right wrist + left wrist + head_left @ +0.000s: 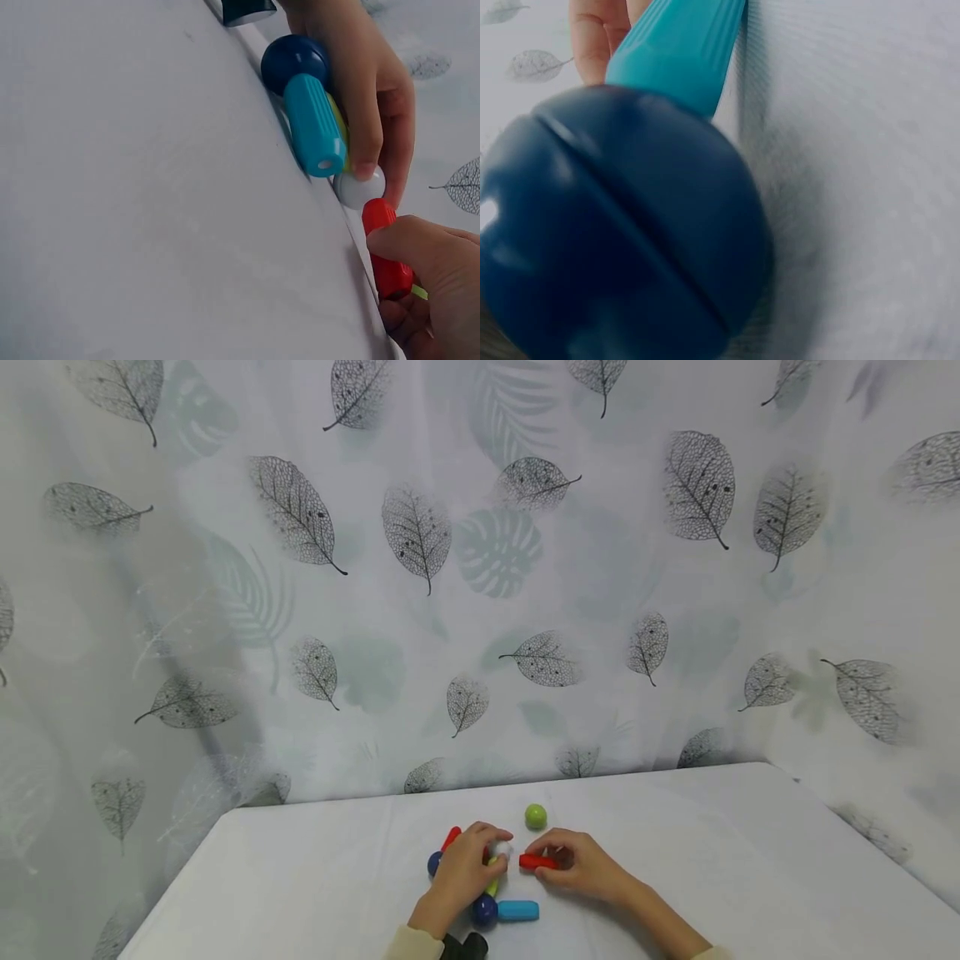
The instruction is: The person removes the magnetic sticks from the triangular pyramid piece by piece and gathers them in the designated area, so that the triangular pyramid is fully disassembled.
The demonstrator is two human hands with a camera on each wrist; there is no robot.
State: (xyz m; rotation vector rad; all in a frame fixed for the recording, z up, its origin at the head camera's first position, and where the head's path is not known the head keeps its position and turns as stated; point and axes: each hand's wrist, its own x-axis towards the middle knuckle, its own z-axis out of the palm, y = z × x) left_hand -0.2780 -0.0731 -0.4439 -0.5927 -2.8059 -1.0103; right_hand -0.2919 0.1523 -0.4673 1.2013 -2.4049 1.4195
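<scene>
My right hand [585, 864] pinches a red ridged rod [537, 862] between thumb and fingers, its free end pointing at the left hand. With thumb and fingers my left hand [467, 866] holds a white ball [352, 189], close to the red rod's end; whether they touch I cannot tell. Below the left hand, a yellow-green rod [492, 885] runs toward a dark blue ball [484, 911]. From that ball a turquoise ridged rod [518, 911] sticks out to the right. Partly hidden behind the left hand are another red rod [451, 837] and a second blue ball [435, 863].
A green ball [536, 817] lies on the white-covered table [712, 843] beyond the hands. A dark cylindrical object [474, 946] is near the left wrist. The leaf-patterned curtain [465, 610] hangs behind the table.
</scene>
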